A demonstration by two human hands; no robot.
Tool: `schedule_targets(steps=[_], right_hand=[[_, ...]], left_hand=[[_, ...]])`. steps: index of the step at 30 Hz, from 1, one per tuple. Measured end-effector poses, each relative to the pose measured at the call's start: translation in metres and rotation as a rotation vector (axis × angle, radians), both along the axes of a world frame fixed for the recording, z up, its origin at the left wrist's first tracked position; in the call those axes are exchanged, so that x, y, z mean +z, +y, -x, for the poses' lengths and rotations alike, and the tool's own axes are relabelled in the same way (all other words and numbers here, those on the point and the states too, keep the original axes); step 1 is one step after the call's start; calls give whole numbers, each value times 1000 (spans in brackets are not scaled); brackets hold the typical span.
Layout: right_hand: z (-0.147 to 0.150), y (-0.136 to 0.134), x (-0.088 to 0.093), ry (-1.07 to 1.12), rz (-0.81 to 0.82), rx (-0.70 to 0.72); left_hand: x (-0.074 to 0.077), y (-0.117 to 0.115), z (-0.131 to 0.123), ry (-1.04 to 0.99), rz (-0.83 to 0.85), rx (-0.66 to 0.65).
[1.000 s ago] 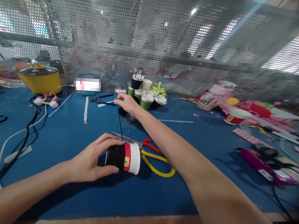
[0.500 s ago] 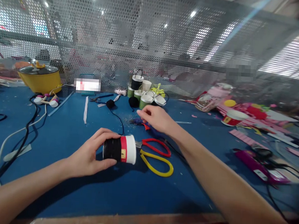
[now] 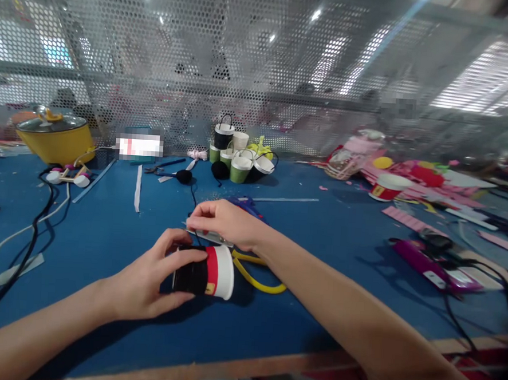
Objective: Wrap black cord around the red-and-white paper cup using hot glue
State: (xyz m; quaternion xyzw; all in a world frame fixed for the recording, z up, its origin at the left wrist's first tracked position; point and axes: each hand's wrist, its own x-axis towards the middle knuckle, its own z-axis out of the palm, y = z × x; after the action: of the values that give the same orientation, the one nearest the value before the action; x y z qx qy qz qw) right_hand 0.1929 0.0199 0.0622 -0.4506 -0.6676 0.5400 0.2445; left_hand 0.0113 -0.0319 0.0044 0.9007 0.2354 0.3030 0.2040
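Observation:
On its side above the blue table lies a paper cup (image 3: 220, 273) with a white rim, a red band and black cord wound round its lower part. My left hand (image 3: 158, 279) is wrapped round the black end. Just behind the cup my right hand (image 3: 224, 222) is closed, its fingertips pinching the thin black cord (image 3: 194, 195) that runs from a black ball (image 3: 183, 176). Scissors with a yellow handle (image 3: 259, 282) lie right of the cup; their blades and other handle are mostly covered by my right hand and forearm. A blue glue gun (image 3: 248, 204) shows behind my wrist.
Small green, white and black cups (image 3: 240, 168) stand at the back by the mesh. A yellow pot (image 3: 57, 138) and cables are left. Right are a red-and-white cup (image 3: 387, 187), pink pieces and a purple box (image 3: 430, 266).
My right hand has moved left and nearer, from beside the glue gun to the cord behind the cup. My left hand has turned the cup, its index finger now over the red band.

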Motion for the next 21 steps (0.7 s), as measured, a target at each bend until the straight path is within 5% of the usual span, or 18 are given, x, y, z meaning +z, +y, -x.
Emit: schedule_targets(steps=[5, 13, 21], right_hand=[[5, 12, -3, -92, -172, 37], [7, 22, -17, -175, -107, 78], [-57, 28, 2, -479, -394, -369]], left_hand=[[1, 2, 2, 16, -56, 39], [1, 3, 1, 17, -41, 43], [3, 7, 3, 12, -12, 98]])
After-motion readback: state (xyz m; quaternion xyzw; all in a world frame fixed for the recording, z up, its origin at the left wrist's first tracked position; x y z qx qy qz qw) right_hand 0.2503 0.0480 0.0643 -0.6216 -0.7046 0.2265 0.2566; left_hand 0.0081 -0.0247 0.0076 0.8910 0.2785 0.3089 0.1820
